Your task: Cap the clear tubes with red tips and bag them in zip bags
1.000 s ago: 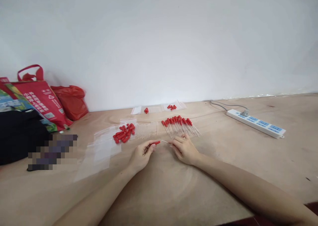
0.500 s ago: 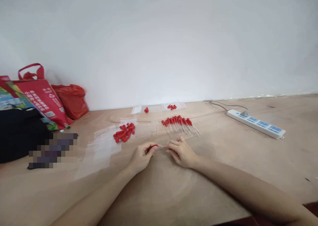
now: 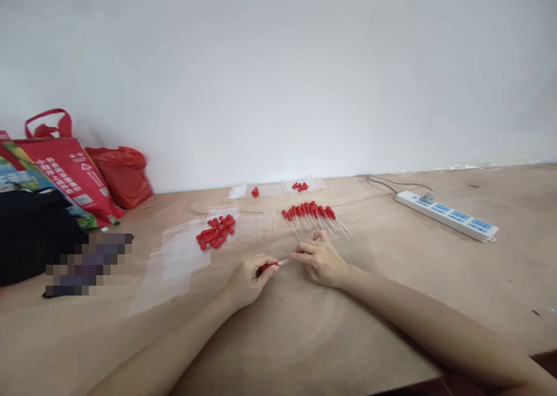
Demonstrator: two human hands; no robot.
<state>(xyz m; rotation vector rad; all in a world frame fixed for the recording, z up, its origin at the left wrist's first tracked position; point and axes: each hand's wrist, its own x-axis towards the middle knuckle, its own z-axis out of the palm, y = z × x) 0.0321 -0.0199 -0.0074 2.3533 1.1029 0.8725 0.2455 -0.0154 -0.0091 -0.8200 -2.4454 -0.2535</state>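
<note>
My left hand [image 3: 250, 277] is closed round a red rubber bulb [image 3: 266, 266], and a thin clear tube [image 3: 282, 262] sticks out of it to the right. My right hand [image 3: 319, 261] has its forefinger and thumb at the tube's far end, which they partly hide. Behind the right hand lies a row of droppers [image 3: 311, 213], red bulbs away from me. A pile of loose red bulbs [image 3: 215, 231] rests on clear plastic bags [image 3: 178, 265] to the left. Between pile and droppers are several loose clear tubes [image 3: 256, 227].
Against the wall are more bags with a few red bulbs [image 3: 300, 186] and tubes. A power strip [image 3: 448, 215] with a plugged-in cable lies at right. Red bags [image 3: 124, 178], a black cloth item [image 3: 39, 239] and a blurred dark object [image 3: 89, 265] occupy the left side.
Both hands have shifted slightly. The bulb and tube sit a little lower, and my right fingers have straightened and moved along the tube. The rest of the table looks unchanged.
</note>
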